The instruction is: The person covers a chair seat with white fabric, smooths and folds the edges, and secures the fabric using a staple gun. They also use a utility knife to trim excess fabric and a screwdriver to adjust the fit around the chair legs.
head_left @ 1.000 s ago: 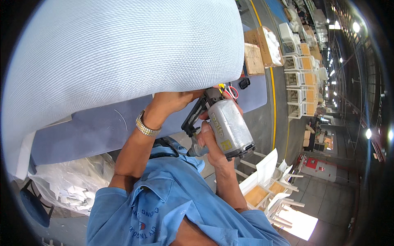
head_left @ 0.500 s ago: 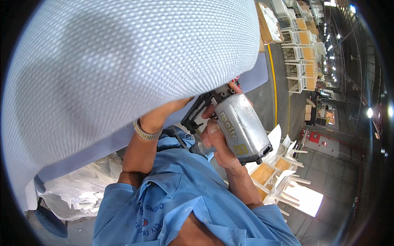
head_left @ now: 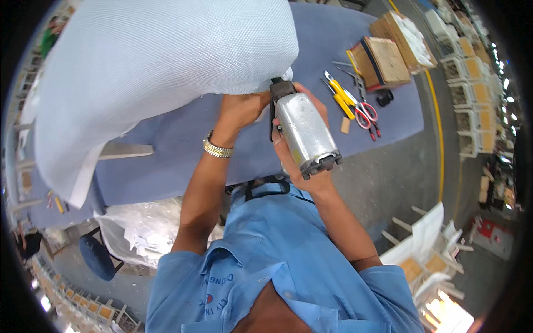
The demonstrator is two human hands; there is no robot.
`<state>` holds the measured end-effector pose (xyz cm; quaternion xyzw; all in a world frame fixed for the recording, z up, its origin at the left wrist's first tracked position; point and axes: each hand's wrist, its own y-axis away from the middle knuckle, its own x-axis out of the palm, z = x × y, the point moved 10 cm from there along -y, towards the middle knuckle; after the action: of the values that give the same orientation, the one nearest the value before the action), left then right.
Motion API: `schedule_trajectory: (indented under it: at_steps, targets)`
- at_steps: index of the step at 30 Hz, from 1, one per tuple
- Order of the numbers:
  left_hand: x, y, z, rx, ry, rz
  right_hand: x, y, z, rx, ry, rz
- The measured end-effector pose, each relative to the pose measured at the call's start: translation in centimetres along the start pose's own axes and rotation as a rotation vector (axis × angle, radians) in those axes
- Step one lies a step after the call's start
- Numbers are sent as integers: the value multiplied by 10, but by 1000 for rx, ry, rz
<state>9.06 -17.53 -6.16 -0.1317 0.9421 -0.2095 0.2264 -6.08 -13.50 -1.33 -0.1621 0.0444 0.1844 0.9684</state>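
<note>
My right hand (head_left: 315, 182) is wrapped round a silver and black staple gun (head_left: 305, 125). The gun's black nose is at the lower right edge of a large piece covered in white woven fabric (head_left: 183, 50). Close beside the nose, my left hand (head_left: 249, 109) grips the fabric edge, its fingertips partly hidden beneath it. A metal watch band circles my left wrist. From under the loose lower left corner of the fabric a pale leg (head_left: 125, 150) sticks out. The piece rests over a table with a blue-grey cover (head_left: 355, 133).
Yellow-handled cutters (head_left: 343, 100), red-handled scissors (head_left: 363, 114) and a small wooden block (head_left: 345, 125) lie on the table's right side. Cardboard boxes (head_left: 386, 64) stand beyond them. A clear plastic bag (head_left: 150, 230) and a dark blue stool (head_left: 100, 258) are below left; white chair frames (head_left: 427, 255) stand right.
My view has swung, so the tabletop and tools now show. The staple gun has turned more upright, with its nose against the fabric edge. Both hands keep their holds.
</note>
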Motion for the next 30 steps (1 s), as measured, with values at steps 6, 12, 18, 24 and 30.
schedule_trajectory:
  at_steps: [6,12,18,24,30]
  targets:
    - [-1,1,6,-352,168,24,-34,4,-11,44,-136,77]
    - [-3,14,-4,-434,333,-301,-79,22,-112,126,317,223]
    - [0,30,5,-406,581,-365,-102,41,-239,290,462,231]
    - [7,45,4,-395,844,-482,-106,69,-315,314,572,350]
    - [4,62,23,-337,945,-459,-106,41,-284,436,676,569]
